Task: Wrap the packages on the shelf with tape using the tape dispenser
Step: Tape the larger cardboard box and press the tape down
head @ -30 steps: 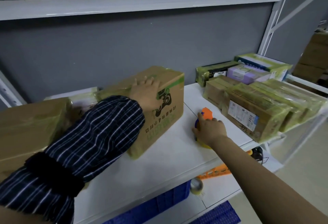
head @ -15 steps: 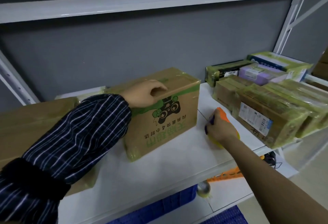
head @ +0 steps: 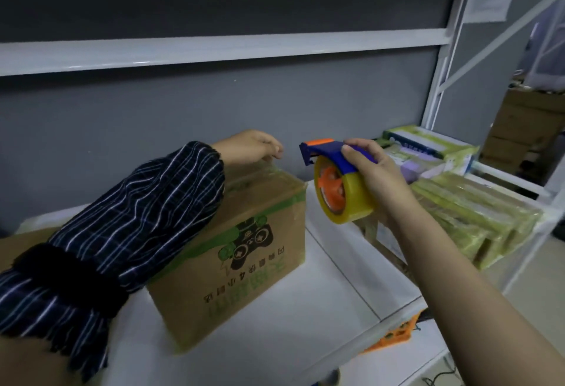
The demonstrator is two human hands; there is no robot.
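Left hand on the box, tape dispenser up in the air on the right

Starting at the left, a striped sleeve [head: 137,202] reaches across to the cardboard box [head: 244,251], which sits on the white shelf [head: 305,309] with a green game-controller print facing the camera. The left hand [head: 247,148] is at the box's top back edge with its fingers curled down. It might be pinching a bit of tape there, but honestly I can't tell. Just right of that, clear of the box and above the shelf, is the tape dispenser [head: 336,180]: blue frame, orange hub, yellowish roll, cutter end pointing at the left hand. The right hand [head: 379,177] is wrapped around its handle and holds it. Far right on the shelf is a bunch of tape-wrapped packages [head: 477,211] packed close together.
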